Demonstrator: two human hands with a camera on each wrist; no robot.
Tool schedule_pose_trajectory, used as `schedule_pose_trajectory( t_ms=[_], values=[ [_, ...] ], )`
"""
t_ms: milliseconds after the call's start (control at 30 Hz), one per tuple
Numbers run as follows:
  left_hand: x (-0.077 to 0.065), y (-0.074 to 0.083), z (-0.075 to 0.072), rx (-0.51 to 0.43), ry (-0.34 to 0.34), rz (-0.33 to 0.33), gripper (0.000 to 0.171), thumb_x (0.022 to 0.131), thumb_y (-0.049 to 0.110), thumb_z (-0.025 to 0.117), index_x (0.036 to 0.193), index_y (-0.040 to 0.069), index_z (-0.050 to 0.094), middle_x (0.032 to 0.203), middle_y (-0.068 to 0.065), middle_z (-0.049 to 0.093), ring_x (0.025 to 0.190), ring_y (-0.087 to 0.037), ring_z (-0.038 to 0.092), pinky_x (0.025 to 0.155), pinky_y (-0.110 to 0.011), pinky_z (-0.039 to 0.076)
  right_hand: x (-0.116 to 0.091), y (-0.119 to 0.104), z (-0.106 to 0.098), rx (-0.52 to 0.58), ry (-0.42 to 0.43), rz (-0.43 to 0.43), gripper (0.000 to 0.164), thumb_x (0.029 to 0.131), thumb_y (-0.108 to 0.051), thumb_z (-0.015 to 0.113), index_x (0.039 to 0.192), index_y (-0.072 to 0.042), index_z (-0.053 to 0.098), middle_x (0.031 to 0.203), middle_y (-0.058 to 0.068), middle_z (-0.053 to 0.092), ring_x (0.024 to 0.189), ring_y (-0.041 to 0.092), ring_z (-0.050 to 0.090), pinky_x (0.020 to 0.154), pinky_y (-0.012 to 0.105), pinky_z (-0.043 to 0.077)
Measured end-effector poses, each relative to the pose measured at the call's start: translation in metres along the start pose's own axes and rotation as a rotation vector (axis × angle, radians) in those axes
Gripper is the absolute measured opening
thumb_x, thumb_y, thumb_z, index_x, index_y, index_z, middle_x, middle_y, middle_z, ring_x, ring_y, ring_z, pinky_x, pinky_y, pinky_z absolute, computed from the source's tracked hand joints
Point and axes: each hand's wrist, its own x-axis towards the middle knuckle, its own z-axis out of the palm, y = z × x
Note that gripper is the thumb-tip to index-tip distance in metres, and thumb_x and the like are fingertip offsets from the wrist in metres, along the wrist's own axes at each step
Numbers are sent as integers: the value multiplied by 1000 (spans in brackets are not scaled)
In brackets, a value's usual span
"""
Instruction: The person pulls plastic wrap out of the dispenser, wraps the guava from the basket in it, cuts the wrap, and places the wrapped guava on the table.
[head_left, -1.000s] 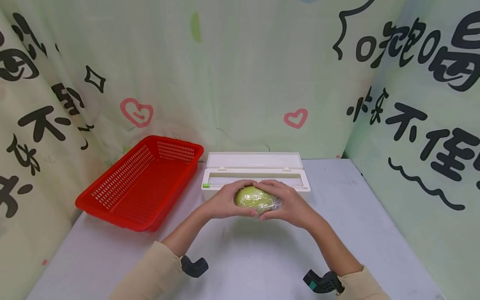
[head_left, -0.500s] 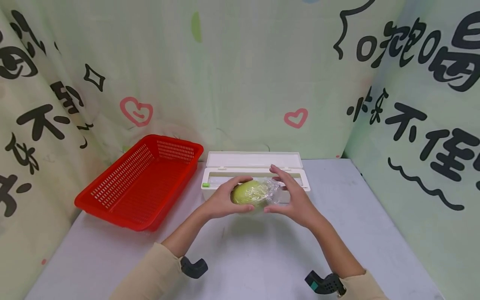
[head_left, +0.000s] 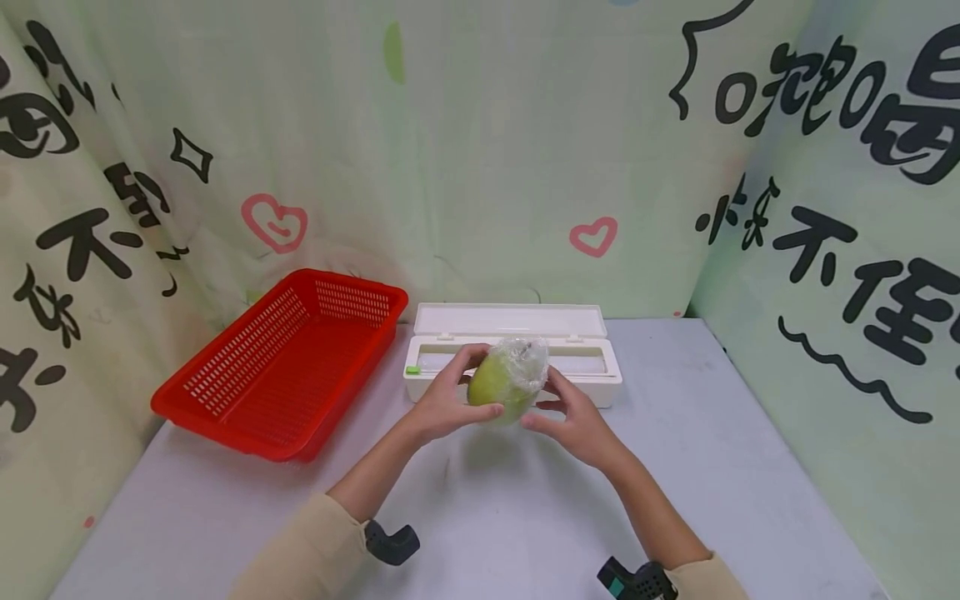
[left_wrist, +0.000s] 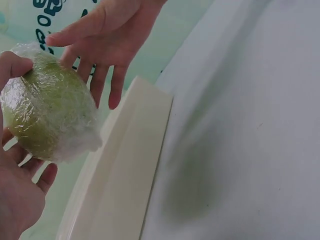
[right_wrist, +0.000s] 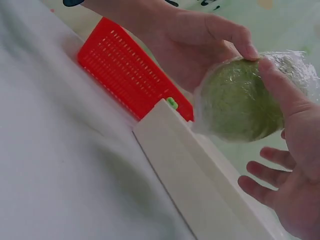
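A yellow-green fruit (head_left: 491,385) wrapped in clear cling film (head_left: 528,360) is held up off the table, its crumpled film end facing up and right in the head view. My left hand (head_left: 441,404) grips it from the left, thumb in front and fingers behind. My right hand (head_left: 579,427) is at its right side with fingers spread and loosely bent. In the left wrist view, the fingers of that right hand (left_wrist: 107,37) hang apart from the fruit (left_wrist: 52,107). In the right wrist view, its thumb overlaps the wrapped fruit (right_wrist: 240,102).
Just behind the hands stands a white cling film dispenser (head_left: 609,385) with its lid (head_left: 510,320) raised and a small green slider (head_left: 412,370) at its left end. A red plastic basket (head_left: 300,375) sits to the left on the white table (head_left: 712,458). Printed curtains surround the table.
The fruit has been turned so its film end tips upward. My right hand has let go of it and shifted down; my left hand keeps its grip.
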Motion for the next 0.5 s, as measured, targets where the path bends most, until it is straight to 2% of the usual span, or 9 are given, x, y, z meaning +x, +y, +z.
schedule_pose_trajectory(
  t_ms=[100,267,400,500],
  values=[
    [0,-1,2,4,8,12,70,78,24,75,137,20,40,138,-1,50,129,-19,45,101,-39,44,0,1,6,30,-1,7,82,83,-19,77,150,-13,29,143,11,48,127,32,51,98,46,51],
    [-2,1,5,-21,-24,22,71,81,25,76,140,21,38,142,0,49,130,-19,46,103,-40,45,1,-1,11,59,29,72,80,82,-22,78,147,-14,32,138,11,50,122,30,53,100,43,50],
    [-2,4,4,-25,-42,47,80,81,29,76,147,24,32,148,0,43,134,-19,42,109,-45,41,0,-4,12,79,52,90,79,81,-21,78,146,-14,35,138,11,51,123,30,53,101,45,50],
    [0,9,4,-29,-37,79,88,79,33,78,150,29,26,150,3,41,136,-17,40,112,-48,38,-1,-7,13,72,35,78,78,79,-21,80,145,-14,38,138,9,52,123,28,53,99,40,51]
  ],
)
